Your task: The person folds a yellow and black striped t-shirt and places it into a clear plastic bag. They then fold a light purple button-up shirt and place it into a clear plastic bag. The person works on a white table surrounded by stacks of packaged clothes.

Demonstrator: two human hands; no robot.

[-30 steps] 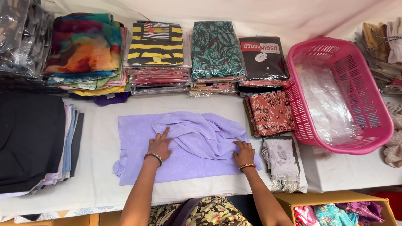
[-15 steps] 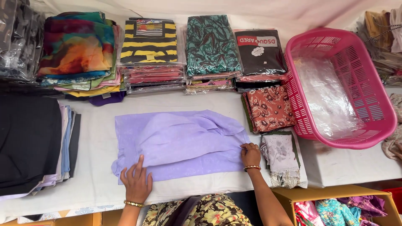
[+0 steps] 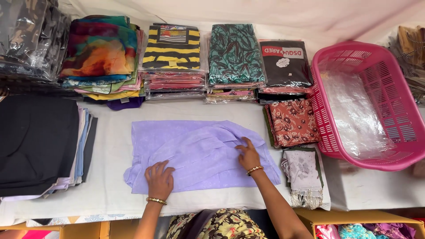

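The left hand (image 3: 160, 179) is lying flat with its fingers (image 3: 156, 168) spread and released, pressing down on the near left part of a lilac garment (image 3: 195, 152); it is grasping nothing. The right hand (image 3: 248, 154) is resting palm-down on the garment's right half, its fingers (image 3: 243, 145) loosely extended over a run of folds in the cloth, likewise holding nothing. Each wrist is wearing a gold bangle (image 3: 156, 201).

The lilac garment is lying spread out in the middle of a white-covered table (image 3: 110, 146), close to the near edge. Just beside it on the right are sitting a rust-red patterned folded cloth (image 3: 292, 121) and a pale fringed cloth (image 3: 302, 170). Beyond those a pink plastic basket (image 3: 323, 115) is holding clear plastic wrap. Along the far edge are standing stacks of packaged clothes (image 3: 175, 57), and at the left a pile of dark folded fabric (image 3: 37, 141).
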